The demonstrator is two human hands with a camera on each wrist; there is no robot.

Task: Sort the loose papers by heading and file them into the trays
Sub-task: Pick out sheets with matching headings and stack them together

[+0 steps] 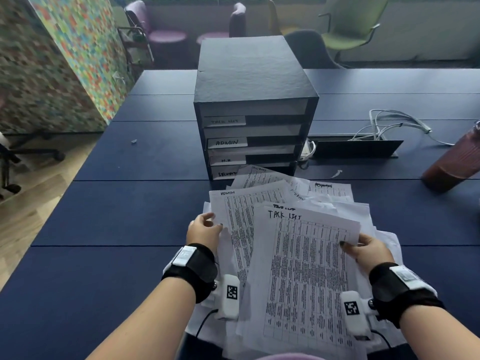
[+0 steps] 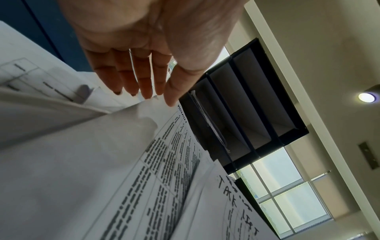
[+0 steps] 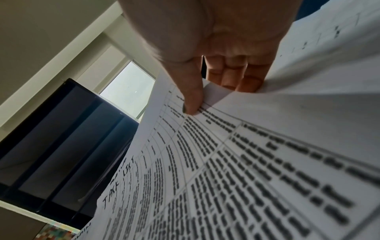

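A black tray unit [image 1: 249, 74] stands mid-table with slot labels TASK LIST, ADMIN, H.R and SECURITY from top to bottom. Just in front of it, a loose pile of printed sheets [image 1: 324, 201] is fanned out. My right hand [image 1: 350, 244] pinches the right edge of the top sheet headed TASK LIST [image 1: 304, 268], thumb on top [image 3: 193, 104], fingers beneath, and the sheet is lifted. My left hand [image 1: 211, 222] reaches with straight fingers [image 2: 131, 81] to the left edge of the sheet headed ADMIN [image 1: 239, 211]. Sheets headed SECURITY and another word lie farther back.
The dark blue table [image 1: 130, 203] extends left and far. A brown bottle [image 1: 457, 162] stands at the right edge. White cables [image 1: 389, 123] and an open black cable flap [image 1: 355, 149] sit right of the trays. Chairs stand beyond the table.
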